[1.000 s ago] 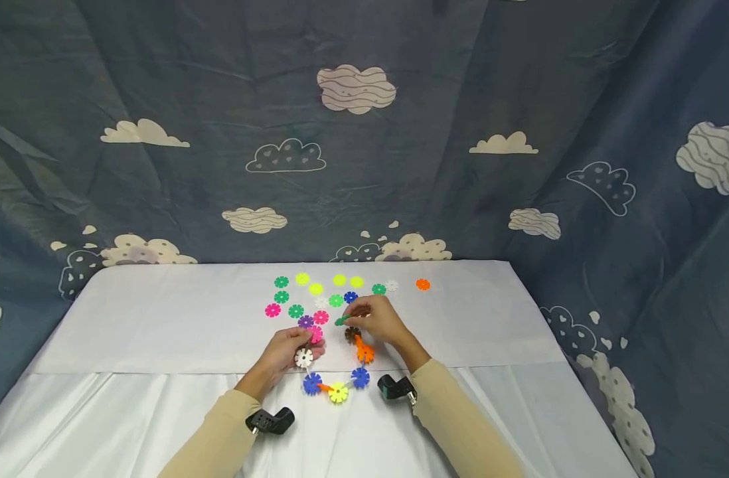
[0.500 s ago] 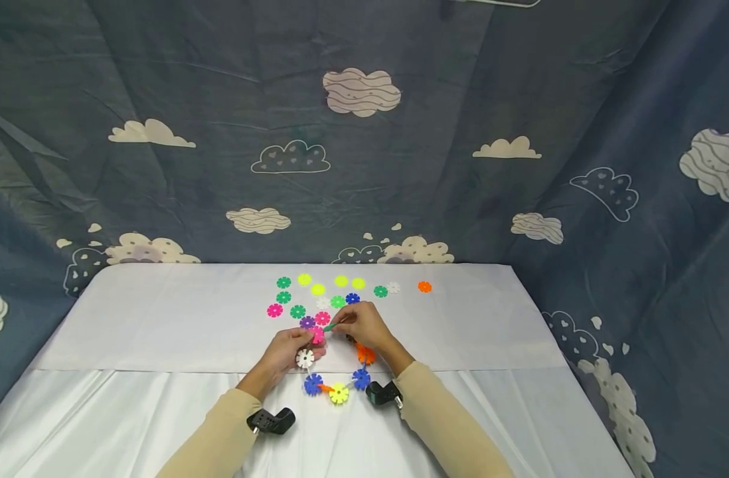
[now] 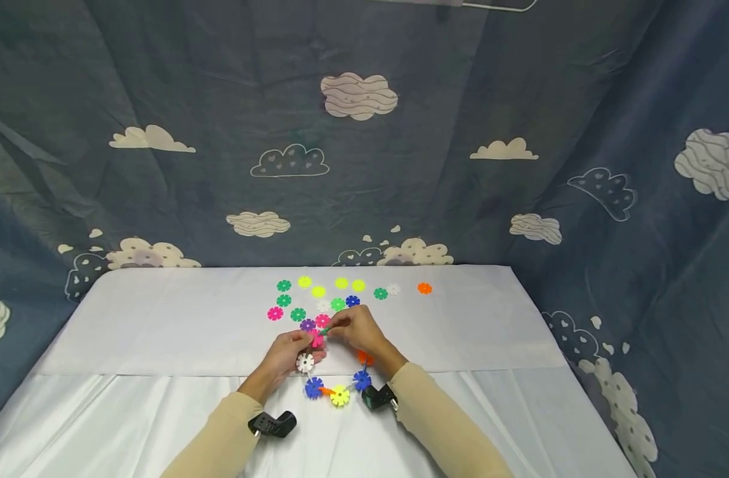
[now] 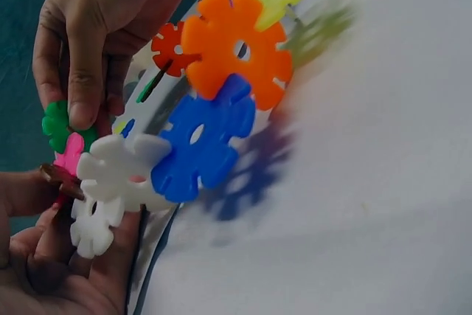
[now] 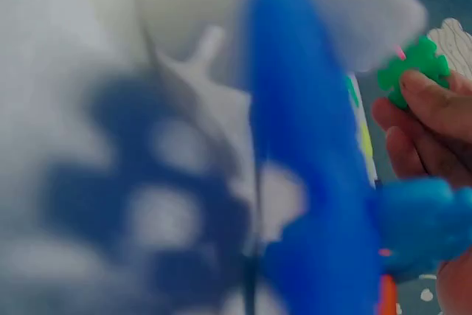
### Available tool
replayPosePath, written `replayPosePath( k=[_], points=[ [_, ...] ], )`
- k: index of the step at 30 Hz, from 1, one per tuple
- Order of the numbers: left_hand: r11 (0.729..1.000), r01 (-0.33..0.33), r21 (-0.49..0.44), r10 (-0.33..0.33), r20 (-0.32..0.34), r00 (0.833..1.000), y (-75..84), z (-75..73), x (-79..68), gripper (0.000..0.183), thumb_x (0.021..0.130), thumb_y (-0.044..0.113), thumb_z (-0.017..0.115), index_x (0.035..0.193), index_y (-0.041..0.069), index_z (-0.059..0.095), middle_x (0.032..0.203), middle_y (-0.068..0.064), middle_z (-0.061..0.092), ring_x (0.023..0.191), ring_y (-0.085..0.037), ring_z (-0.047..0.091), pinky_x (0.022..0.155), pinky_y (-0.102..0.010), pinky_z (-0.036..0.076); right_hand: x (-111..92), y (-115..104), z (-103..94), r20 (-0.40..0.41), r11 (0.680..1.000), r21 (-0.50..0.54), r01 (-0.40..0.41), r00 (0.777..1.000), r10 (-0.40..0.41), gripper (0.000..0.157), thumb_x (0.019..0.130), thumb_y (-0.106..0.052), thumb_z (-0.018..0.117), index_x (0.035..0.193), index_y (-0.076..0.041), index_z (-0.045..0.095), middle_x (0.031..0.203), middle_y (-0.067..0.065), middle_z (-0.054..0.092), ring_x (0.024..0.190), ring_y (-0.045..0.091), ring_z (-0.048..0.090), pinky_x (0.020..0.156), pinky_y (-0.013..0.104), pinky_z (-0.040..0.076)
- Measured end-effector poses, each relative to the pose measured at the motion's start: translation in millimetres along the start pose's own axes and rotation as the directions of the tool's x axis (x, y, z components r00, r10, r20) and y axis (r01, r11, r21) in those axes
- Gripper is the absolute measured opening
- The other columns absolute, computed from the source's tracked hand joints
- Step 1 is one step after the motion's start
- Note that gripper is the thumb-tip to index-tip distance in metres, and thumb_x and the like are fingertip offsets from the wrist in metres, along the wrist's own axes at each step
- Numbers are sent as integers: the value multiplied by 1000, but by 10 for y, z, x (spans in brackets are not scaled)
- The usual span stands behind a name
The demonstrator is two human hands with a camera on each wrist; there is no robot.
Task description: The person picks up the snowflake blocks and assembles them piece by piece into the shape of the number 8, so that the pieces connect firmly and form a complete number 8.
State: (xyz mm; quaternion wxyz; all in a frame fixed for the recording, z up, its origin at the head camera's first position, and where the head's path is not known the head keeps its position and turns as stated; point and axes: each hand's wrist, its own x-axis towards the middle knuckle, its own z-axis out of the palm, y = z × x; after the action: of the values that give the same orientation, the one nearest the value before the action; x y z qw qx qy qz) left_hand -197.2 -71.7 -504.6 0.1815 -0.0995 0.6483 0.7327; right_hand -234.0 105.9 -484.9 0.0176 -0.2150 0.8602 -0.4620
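Observation:
A chain of notched plastic snowflake discs hangs in a loop between the hands; a white disc (image 4: 92, 226), blue disc (image 4: 203, 138), orange disc (image 4: 236, 49) and yellow disc (image 3: 340, 396) are among its pieces. My left hand (image 3: 285, 358) holds the chain's end, thumb against a brown disc (image 4: 63, 180) below a pink disc (image 4: 70, 154). My right hand (image 3: 360, 330) pinches a green disc (image 5: 417, 64) between thumb and fingers. The green disc's edge meets the pink one; whether their slots interlock I cannot tell. The right forearm hides part of the chain.
Loose discs lie on the white cloth (image 3: 161, 325) beyond the hands, among them a purple disc (image 3: 307, 324), several green and yellow ones, and an orange disc (image 3: 424, 288) farther right. A dark cloud-print curtain (image 3: 400, 172) stands behind the table.
My right hand has moved left and slightly down with the green disc, from beside the chain's right end to the pink disc. The left hand has stayed nearly still.

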Motion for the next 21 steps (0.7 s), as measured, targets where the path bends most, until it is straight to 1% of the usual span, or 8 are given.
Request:
replayPosePath(
  k=[2, 5, 10, 12, 15, 17, 19, 21],
  points=[
    [1000, 2, 5, -2, 22, 1000, -5, -2, 0, 17, 102, 8, 44, 108, -5, 54, 95, -17, 71, 80, -23, 71, 73, -31, 60, -8, 6, -13, 13, 1000, 19, 5, 1000, -6, 8, 77, 4, 76, 82, -2, 75, 80, 5, 71, 72, 10, 64, 69, 20, 55],
    [1000, -8, 19, 7, 66, 998, -2, -12, 3, 24, 101, 12, 46, 116, -5, 54, 95, -15, 71, 81, -21, 71, 73, -30, 59, -10, 8, -29, 23, 999, 16, 41, 999, -41, 8, 77, 3, 77, 82, -2, 75, 79, 5, 70, 70, 9, 61, 67, 20, 54],
    [999, -42, 35, 35, 177, 984, -7, -54, 13, 41, 101, 21, 51, 124, -13, 51, 96, -14, 71, 81, -16, 70, 77, -27, 58, 0, -5, -12, 54, 995, -32, 91, 995, -89, 6, 77, 0, 78, 80, -4, 75, 78, 2, 70, 69, 7, 55, 65, 20, 49],
    [998, -44, 34, 37, 184, 982, -8, -54, 13, 41, 100, 21, 53, 123, -14, 52, 93, -13, 72, 80, -16, 70, 77, -27, 58, 8, -13, -12, 70, 994, -41, 98, 993, -94, 7, 77, -1, 78, 82, -4, 74, 80, 2, 71, 71, 7, 57, 67, 21, 50],
    [998, -46, 43, 38, 163, 986, -15, -46, 15, 42, 99, 22, 54, 122, -13, 54, 92, -12, 72, 80, -17, 71, 76, -27, 58, 16, 8, -84, 91, 998, -44, 53, 995, -49, 15, 78, -3, 78, 93, -3, 74, 86, 2, 70, 78, 12, 59, 71, 22, 51],
    [997, -47, 58, 37, 150, 988, -14, -37, 13, 42, 99, 23, 54, 122, -12, 55, 93, -12, 72, 81, -18, 71, 77, -27, 58, 20, 82, -197, 71, 999, -27, 18, 997, -16, 22, 78, -5, 79, 99, -3, 73, 91, 4, 70, 81, 15, 61, 74, 24, 52],
    [996, -53, 70, 43, 149, 988, -8, -39, 7, 43, 99, 23, 54, 123, -12, 55, 94, -13, 71, 83, -18, 71, 78, -27, 58, 20, 203, -359, 17, 999, 15, -39, 999, 39, 27, 78, -5, 79, 104, -1, 72, 94, 6, 70, 83, 16, 61, 75, 25, 53],
    [996, -53, 70, 42, 151, 988, 8, -43, -3, 42, 99, 22, 54, 123, -12, 54, 93, -12, 71, 83, -18, 70, 77, -26, 58, 11, 367, -538, -76, 991, 92, -96, 992, 103, 27, 78, -3, 79, 103, 3, 70, 93, 11, 70, 81, 16, 61, 72, 25, 53]
  ],
)
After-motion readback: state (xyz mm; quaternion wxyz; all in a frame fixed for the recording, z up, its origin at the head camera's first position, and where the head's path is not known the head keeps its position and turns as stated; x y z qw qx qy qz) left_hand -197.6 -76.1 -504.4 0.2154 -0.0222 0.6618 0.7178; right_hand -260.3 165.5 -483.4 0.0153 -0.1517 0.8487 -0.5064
